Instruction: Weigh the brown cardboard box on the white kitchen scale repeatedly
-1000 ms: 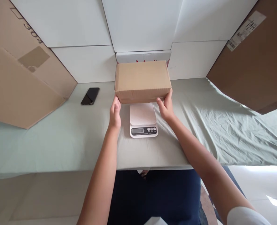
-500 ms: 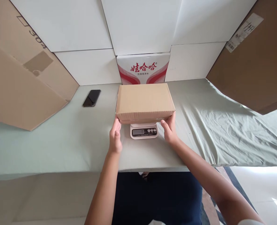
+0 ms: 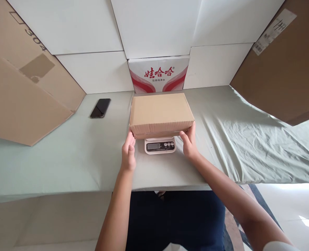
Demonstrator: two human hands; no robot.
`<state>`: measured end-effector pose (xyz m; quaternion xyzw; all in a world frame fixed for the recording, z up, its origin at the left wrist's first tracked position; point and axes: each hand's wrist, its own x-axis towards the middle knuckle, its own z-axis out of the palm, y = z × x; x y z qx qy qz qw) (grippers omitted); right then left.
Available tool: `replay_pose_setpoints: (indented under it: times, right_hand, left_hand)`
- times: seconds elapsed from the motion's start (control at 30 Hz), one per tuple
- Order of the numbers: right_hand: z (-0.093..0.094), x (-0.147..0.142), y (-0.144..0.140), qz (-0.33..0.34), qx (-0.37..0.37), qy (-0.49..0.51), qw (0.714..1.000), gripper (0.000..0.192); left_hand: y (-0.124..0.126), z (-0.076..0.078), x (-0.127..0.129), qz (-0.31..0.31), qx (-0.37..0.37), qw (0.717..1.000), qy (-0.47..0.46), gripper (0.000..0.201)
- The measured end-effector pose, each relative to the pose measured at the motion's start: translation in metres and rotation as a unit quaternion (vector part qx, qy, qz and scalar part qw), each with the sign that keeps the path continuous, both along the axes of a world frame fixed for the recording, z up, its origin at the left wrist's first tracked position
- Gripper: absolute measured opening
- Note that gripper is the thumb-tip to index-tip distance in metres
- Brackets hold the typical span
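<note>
A closed brown cardboard box point(image 3: 161, 109) is held between my two hands, over a small white digital scale point(image 3: 160, 152). My left hand point(image 3: 128, 153) grips the box's near left corner, with fingers along its side and partly hidden. At the near right corner my right hand point(image 3: 189, 143) holds on, its thumb against the front face and its fingers behind the side. The box hides the scale's platform, so I cannot tell whether the two touch. The scale's display and buttons show in front of the box; the reading is too small to make out.
A black phone point(image 3: 100, 108) lies on the green cloth point(image 3: 65, 153) to the left. Behind stands a white-and-red carton point(image 3: 158, 75) among white panels point(image 3: 154, 28). Large cardboard sheets stand at the left point(image 3: 34, 83) and right point(image 3: 282, 69).
The view has shifted slightly. The box's near left side looks a little lower and its near right corner a little higher against the scale; both hands keep their hold.
</note>
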<state>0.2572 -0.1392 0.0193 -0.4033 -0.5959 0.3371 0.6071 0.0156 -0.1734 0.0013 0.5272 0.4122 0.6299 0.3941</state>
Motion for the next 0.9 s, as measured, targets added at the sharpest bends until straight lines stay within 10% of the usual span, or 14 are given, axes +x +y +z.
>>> replay_pose_setpoints:
  times: [0.67, 0.9]
  right_hand:
    - [0.0, 0.001, 0.003, 0.0, 0.0, 0.008, 1.0, 0.068]
    - [0.002, 0.044, 0.03, -0.157, 0.013, 0.164, 0.974, 0.055]
  left_hand:
    - [0.0, -0.001, 0.001, 0.018, 0.003, 1.0, 0.011, 0.088]
    - [0.003, 0.008, -0.007, 0.115, 0.04, 0.992, -0.046, 0.077]
